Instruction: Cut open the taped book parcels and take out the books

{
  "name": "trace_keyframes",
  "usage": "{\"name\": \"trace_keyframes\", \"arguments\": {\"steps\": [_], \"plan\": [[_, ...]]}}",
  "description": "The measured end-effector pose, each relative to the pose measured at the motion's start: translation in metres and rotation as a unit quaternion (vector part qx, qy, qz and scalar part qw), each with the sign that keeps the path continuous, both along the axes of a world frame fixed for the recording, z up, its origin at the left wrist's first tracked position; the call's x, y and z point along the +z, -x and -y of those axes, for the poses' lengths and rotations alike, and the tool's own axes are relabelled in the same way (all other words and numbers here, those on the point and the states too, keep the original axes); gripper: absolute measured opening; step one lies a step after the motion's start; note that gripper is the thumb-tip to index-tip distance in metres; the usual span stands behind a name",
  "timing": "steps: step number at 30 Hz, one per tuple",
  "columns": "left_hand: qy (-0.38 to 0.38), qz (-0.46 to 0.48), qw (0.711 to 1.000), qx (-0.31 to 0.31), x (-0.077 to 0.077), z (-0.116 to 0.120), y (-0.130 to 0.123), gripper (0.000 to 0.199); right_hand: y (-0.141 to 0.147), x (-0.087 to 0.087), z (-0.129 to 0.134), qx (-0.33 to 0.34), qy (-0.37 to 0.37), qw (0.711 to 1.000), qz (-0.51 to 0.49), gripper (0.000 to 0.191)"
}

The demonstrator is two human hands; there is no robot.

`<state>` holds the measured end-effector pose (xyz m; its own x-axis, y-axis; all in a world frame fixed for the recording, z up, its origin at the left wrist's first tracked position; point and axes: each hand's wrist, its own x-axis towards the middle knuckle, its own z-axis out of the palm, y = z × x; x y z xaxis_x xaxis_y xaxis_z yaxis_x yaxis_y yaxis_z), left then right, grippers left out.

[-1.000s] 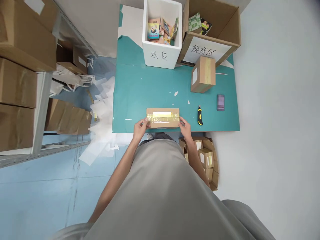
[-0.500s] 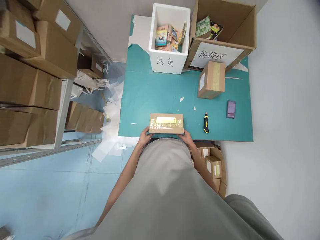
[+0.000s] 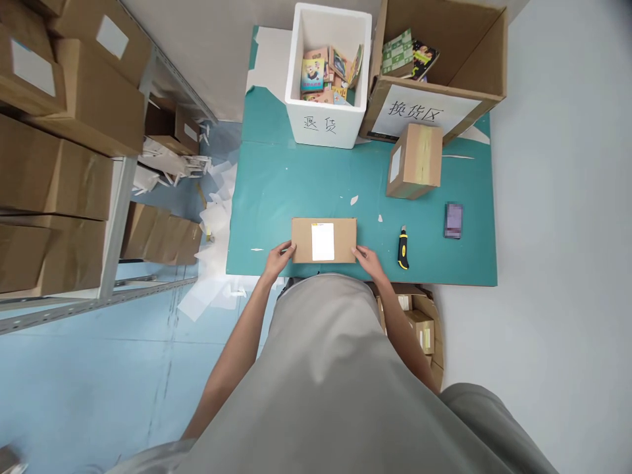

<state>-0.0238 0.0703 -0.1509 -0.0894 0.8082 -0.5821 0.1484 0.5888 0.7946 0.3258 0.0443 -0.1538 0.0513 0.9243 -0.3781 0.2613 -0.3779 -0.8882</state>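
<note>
A flat brown cardboard box (image 3: 303,241) with a white label (image 3: 322,241) on the face toward me is at the near edge of the green tabletop (image 3: 266,191). My left hand (image 3: 279,257) grips its left end, fingers closed at the corner. At the opposite end my right hand (image 3: 367,259) holds the lower right corner the same way. The undersides of the fingers are partly hidden. To the right of my right hand lies a black and yellow utility knife (image 3: 403,249), its tip pointing away from me.
A white foam bin (image 3: 323,125) with booklets and a large open carton (image 3: 474,56) stand at the back. In front of the carton is a taped box (image 3: 422,158); a phone (image 3: 453,220) lies right. Shelves of cartons (image 3: 106,105) line the left. A round bin (image 3: 434,316) sits below the table.
The cardboard box has been turned: its yellow-taped side faced up before, and now the side with the white label shows. Both hands have moved slightly forward with it.
</note>
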Motion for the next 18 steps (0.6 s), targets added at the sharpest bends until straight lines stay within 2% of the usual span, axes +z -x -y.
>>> {"name": "trace_keyframes", "arguments": {"steps": [4,8,10,14,18], "plan": [[0.015,-0.010,0.999,0.041,-0.008,0.015,-0.004,0.054,-0.008,-0.012,0.011,-0.062,0.062,0.996,-0.013,0.064],[0.017,-0.050,0.998,0.028,-0.008,0.030,-0.009,0.044,-0.007,-0.014,0.015,-0.047,0.063,0.997,-0.007,0.044],[0.011,-0.064,0.998,0.022,-0.007,0.033,-0.013,0.042,-0.004,-0.013,0.014,-0.035,0.058,0.998,-0.009,0.041],[-0.011,-0.093,0.995,0.025,0.002,0.026,-0.019,0.036,-0.003,-0.001,0.005,-0.030,0.029,0.999,-0.008,0.044],[-0.084,-0.119,0.989,0.028,0.026,0.003,-0.019,0.034,-0.011,0.024,-0.018,-0.038,-0.050,0.998,0.015,0.051]]}}
